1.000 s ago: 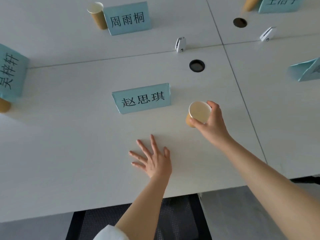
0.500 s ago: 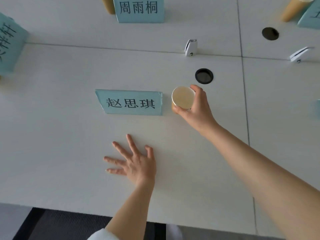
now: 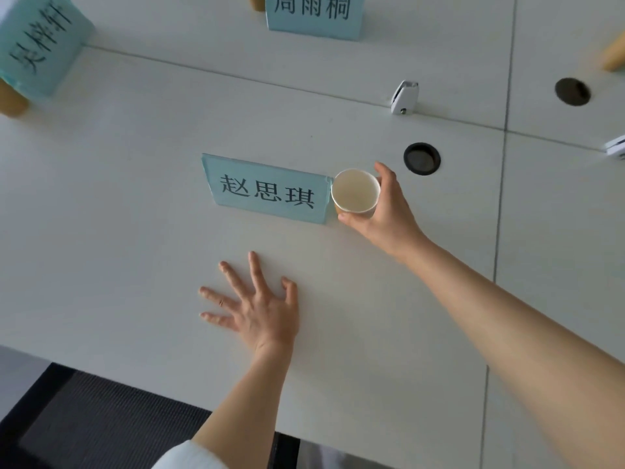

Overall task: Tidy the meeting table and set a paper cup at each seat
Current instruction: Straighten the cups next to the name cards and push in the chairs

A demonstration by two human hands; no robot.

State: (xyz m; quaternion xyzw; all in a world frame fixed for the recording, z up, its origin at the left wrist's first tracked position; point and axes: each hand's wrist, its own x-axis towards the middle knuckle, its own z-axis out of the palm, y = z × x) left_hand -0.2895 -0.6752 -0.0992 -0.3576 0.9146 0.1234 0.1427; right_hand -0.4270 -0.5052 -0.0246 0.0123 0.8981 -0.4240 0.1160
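Right hand [image 3: 385,211] grips paper cup [image 3: 355,192] upright, just beside name card [image 3: 267,189] | left hand [image 3: 257,309] spread flat on counter [image 3: 118,248].

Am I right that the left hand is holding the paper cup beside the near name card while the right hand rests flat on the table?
Not quite: the hands are swapped. The head view shows the right hand holding the paper cup beside the near name card, while the left hand rests flat on the table, fingers spread.
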